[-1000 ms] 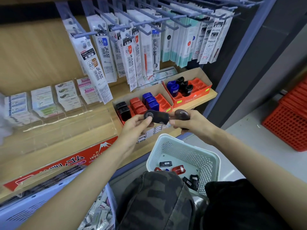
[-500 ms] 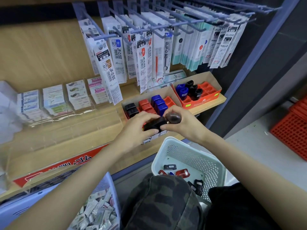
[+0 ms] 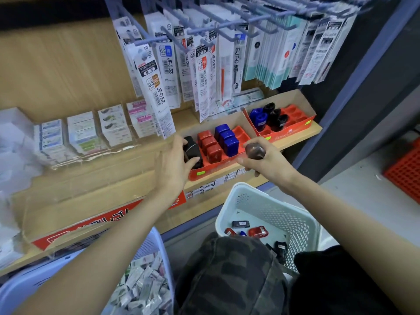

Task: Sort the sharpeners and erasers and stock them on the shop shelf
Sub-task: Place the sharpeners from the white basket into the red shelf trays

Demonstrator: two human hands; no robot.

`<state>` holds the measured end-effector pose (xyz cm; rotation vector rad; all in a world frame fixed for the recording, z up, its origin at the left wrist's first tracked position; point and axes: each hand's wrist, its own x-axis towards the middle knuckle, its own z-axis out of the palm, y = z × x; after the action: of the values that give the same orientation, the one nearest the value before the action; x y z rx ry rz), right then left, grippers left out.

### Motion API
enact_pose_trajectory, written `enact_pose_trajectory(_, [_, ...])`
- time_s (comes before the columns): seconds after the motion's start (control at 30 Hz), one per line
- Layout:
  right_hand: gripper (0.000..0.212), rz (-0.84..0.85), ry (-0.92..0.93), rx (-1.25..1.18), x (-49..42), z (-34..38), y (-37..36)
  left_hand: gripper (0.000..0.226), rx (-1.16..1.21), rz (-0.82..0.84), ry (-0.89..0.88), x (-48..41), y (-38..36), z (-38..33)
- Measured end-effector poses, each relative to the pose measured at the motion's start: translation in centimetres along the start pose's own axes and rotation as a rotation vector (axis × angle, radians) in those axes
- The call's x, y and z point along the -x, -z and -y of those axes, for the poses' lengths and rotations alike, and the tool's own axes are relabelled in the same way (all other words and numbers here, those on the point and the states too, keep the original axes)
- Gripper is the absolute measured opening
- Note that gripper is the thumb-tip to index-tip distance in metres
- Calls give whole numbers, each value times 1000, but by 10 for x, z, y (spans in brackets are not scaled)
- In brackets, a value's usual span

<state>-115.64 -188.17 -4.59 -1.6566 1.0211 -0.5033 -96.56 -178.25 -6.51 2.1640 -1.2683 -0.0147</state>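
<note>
Half a second ago both hands met at the front of the near red tray (image 3: 197,174) with a black sharpener between them; now they are apart. The left hand (image 3: 172,164) has gone to the tray's left end. Its grip is closed round the black sharpener (image 3: 193,153), thumb above and fingers below, at the black row. The right hand (image 3: 266,164) has drawn off to the right, just in front of the shelf edge. Its grip is curled round a round dark sharpener (image 3: 255,151) that stands up out of the fist.

The wooden shelf (image 3: 295,140) ends on the right at a blue-grey upright. Refill packs (image 3: 204,64) hang on pegs above it, the lowest one dipping close to the left thumb. Boxed erasers (image 3: 81,135) stand on its left stretch behind a clear guard.

The near tray carries red sharpeners (image 3: 208,144) and blue sharpeners (image 3: 227,139) in rows, with open slots at its right end. The far red tray (image 3: 293,135) just beside it has pieces only at its left.

Below the shelf, a white basket (image 3: 250,187) sits under the right wrist with a few loose sharpeners (image 3: 256,231) on its bottom. A blue basket (image 3: 156,242) to the left holds a heap of wrapped erasers (image 3: 145,280).

Grey floor (image 3: 363,196) lies open to the right, with a red crate (image 3: 406,171) well apart at the edge of view.
</note>
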Motion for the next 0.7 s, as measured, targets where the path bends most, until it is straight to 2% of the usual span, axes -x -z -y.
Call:
enact_pose_trajectory(0.17, [39,-1,-208,-113,-4,-10,13,37,-220,23,-203,0,-10,7])
enact_pose_trajectory(0.3, [32,-33,-228,-172,-5,-15,27,28,-334,37,-256,9,-11,13])
enact_pose_trajectory(0.47, [26,-48,-217,-191,-4,-22,36,35,-439,10,-254,16,-6,7])
enact_pose_trajectory(0.6, [16,-206,-149,-238,-6,-26,52,28,-326,-18,-296,3,-11,-35])
enact_pose_trajectory(0.7, [25,-409,-132,-330,-17,-28,74,18,-174,47,-397,-20,-29,-81])
